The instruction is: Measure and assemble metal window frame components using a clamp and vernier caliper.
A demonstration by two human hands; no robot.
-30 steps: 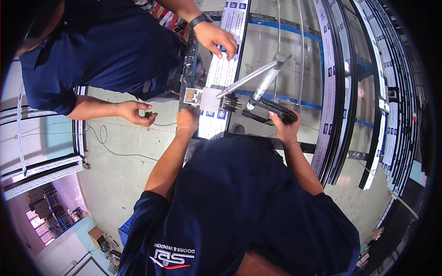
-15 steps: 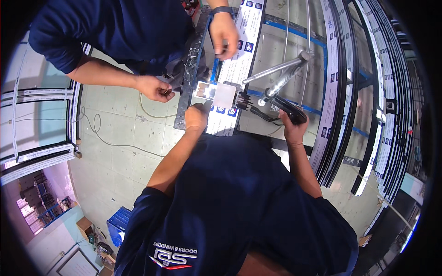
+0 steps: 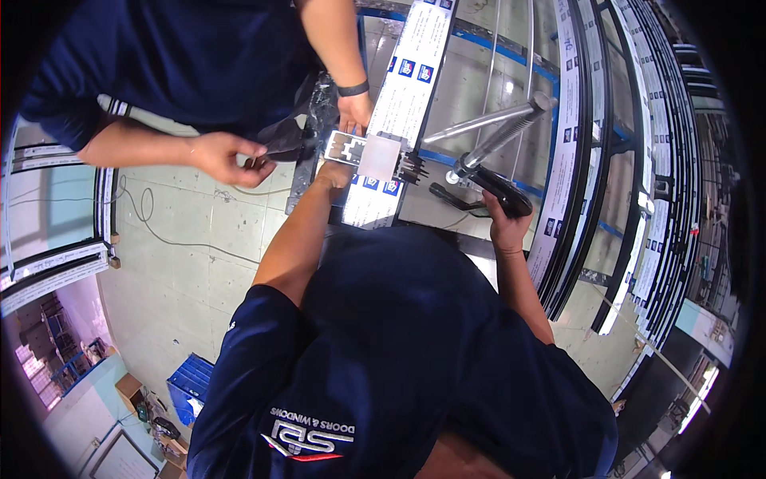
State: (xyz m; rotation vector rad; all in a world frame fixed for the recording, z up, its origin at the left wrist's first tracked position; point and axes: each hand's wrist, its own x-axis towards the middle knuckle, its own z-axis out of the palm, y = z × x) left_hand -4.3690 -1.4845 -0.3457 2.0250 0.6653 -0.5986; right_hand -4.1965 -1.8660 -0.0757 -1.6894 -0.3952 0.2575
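A short cut block of profile (image 3: 379,158), with a pale square face and an open metal cross-section, rests across a long film-covered profile (image 3: 411,72). Black fins stick out from the block's right side. My left hand (image 3: 335,173) is at the block's left end, its fingers partly hidden beneath it. Farther right, my right hand (image 3: 504,223) grips the black handle (image 3: 503,191) of a tool with silver tubes and a coiled spring (image 3: 499,142). From beyond the block, a co-worker's wristbanded hand (image 3: 354,110) reaches to its far edge.
The co-worker's other hand (image 3: 231,157) is out to the left, by a dark flap. Beneath the work is a blue-edged metal frame table (image 3: 550,120). Long profiles (image 3: 570,160) stand in rows on the right. A cable (image 3: 171,231) trails over the tiled floor, near a blue crate (image 3: 190,379).
My left hand has moved up to the block's end. The co-worker's wristbanded hand has come down to the block, and their other hand has shifted left. My right hand keeps its grip.
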